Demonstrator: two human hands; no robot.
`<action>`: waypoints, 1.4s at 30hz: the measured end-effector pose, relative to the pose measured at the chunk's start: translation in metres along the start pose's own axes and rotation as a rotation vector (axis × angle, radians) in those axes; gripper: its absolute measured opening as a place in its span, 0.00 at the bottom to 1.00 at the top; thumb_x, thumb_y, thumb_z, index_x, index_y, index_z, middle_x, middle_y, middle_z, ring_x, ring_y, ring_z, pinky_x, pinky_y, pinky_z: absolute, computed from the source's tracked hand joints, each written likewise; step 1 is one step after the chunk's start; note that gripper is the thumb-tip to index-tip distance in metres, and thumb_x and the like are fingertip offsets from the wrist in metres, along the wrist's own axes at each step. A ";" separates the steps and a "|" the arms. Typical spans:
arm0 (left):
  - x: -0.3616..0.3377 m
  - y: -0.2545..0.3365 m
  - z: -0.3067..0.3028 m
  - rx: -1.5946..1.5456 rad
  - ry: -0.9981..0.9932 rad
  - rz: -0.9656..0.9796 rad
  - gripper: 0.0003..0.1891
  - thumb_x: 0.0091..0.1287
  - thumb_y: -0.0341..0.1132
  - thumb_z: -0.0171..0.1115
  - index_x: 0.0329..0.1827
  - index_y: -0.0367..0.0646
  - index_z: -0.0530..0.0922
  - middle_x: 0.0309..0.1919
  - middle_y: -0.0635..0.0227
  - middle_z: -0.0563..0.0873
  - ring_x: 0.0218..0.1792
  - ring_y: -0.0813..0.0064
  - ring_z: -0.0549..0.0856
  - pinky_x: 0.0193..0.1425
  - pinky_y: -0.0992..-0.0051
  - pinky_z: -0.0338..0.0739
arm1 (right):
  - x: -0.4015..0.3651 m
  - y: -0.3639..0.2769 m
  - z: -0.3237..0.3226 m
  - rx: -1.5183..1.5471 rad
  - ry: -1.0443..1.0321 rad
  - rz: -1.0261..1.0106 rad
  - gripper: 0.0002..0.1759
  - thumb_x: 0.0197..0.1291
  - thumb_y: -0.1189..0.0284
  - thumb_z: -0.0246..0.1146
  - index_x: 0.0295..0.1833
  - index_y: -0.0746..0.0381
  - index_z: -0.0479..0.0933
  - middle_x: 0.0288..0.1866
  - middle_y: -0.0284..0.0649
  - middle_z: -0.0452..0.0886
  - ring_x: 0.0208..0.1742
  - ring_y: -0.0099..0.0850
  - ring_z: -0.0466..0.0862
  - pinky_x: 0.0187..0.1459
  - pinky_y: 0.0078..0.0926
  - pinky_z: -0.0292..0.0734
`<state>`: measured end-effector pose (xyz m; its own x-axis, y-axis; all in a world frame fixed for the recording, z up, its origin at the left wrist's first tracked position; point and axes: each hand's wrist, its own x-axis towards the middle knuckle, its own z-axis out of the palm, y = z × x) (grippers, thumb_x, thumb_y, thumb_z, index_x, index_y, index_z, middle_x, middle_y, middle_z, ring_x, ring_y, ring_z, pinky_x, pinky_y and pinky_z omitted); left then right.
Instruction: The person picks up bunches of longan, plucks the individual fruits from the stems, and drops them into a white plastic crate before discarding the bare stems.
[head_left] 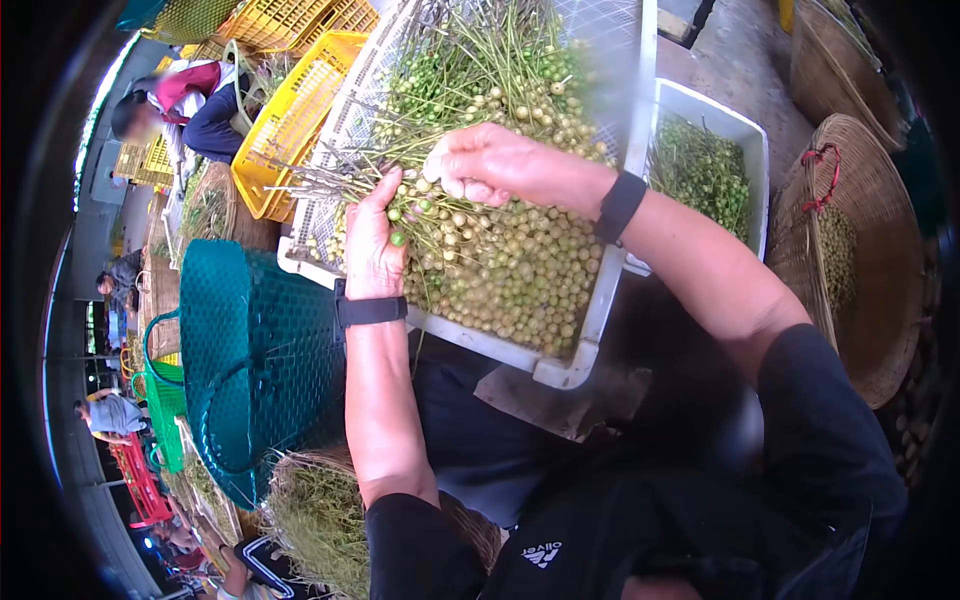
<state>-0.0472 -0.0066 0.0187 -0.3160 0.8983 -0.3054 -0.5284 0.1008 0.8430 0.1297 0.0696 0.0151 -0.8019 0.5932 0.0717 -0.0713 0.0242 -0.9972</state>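
Observation:
A white crate (565,374) in front of me holds many small round yellow-green fruits (510,290). Thin green stems (500,50) with fruits still on them are heaped at its far end. My left hand (376,235) is closed round a bunch of fruit stems (330,180), whose bare ends stick out to the left. Beside it, over the crate, my right hand (490,165) is closed with its fingers curled in. Whatever lies between those fingers is hidden. Each wrist wears a dark band.
A green woven basket (225,350) stands left, near a yellow crate (290,120). On the right are a white bin (700,170) of green stems and a wicker basket (870,290) with fruits inside. Cut stems (320,520) lie below left. Several people sit or stand further left.

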 end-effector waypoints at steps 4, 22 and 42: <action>-0.006 0.000 0.003 -0.017 0.002 -0.023 0.11 0.62 0.26 0.59 0.47 0.33 0.76 0.38 0.60 0.83 0.34 0.72 0.85 0.36 0.75 0.84 | -0.004 -0.005 0.001 0.342 -0.017 0.135 0.08 0.60 0.72 0.57 0.42 0.64 0.75 0.26 0.32 0.75 0.18 0.13 0.67 0.12 0.11 0.56; -0.009 0.000 0.006 -0.084 -0.060 -0.049 0.13 0.66 0.31 0.56 0.50 0.32 0.74 0.40 0.59 0.83 0.34 0.70 0.84 0.37 0.72 0.83 | -0.007 -0.012 0.008 0.456 -0.098 0.128 0.09 0.60 0.72 0.59 0.45 0.64 0.76 0.30 0.34 0.79 0.18 0.13 0.67 0.13 0.09 0.56; -0.006 0.001 -0.002 0.026 -0.094 -0.046 0.17 0.69 0.36 0.53 0.55 0.33 0.70 0.45 0.58 0.80 0.45 0.70 0.81 0.50 0.70 0.79 | -0.011 -0.018 0.010 0.623 -0.176 0.052 0.12 0.63 0.69 0.50 0.40 0.66 0.75 0.28 0.36 0.77 0.14 0.13 0.65 0.09 0.09 0.52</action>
<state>-0.0473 -0.0124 0.0211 -0.2158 0.9284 -0.3025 -0.5193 0.1532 0.8407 0.1335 0.0543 0.0321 -0.8949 0.4392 0.0795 -0.3186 -0.5039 -0.8028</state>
